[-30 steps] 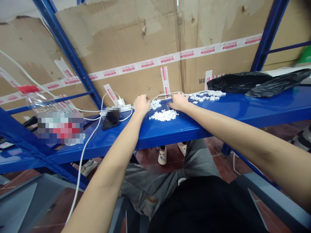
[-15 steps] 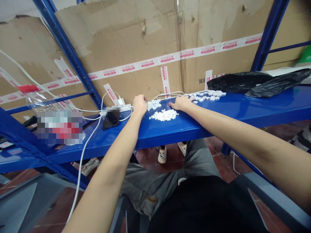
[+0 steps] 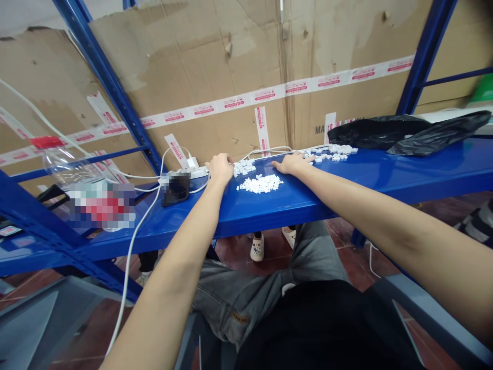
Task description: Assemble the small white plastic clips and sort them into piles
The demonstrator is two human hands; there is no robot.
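Observation:
My left hand (image 3: 220, 167) lies at the back of the blue shelf board, beside a small heap of white pieces (image 3: 244, 167). Its fingers look apart and bent downward, their tips partly hidden, with nothing visible in them. My right hand (image 3: 293, 163) rests palm down, thumb stretched out to the left and fingers reaching to the edge of a wider spread of white pieces (image 3: 334, 152). Between the hands and nearer to me is a loose pile of smaller white bits (image 3: 260, 183), touched by neither hand. The pieces are too small to name.
A dark phone-like object (image 3: 176, 189) and a white power strip (image 3: 199, 171) with cables sit left on the blue board (image 3: 269, 208). A red-capped plastic bottle (image 3: 67, 159) stands farther left. Black plastic bag (image 3: 408, 134) lies right. Cardboard (image 3: 215, 67) walls the back.
Both hands have shifted only slightly: the left a little to the left, the right a little to the right. The white piles look the same.

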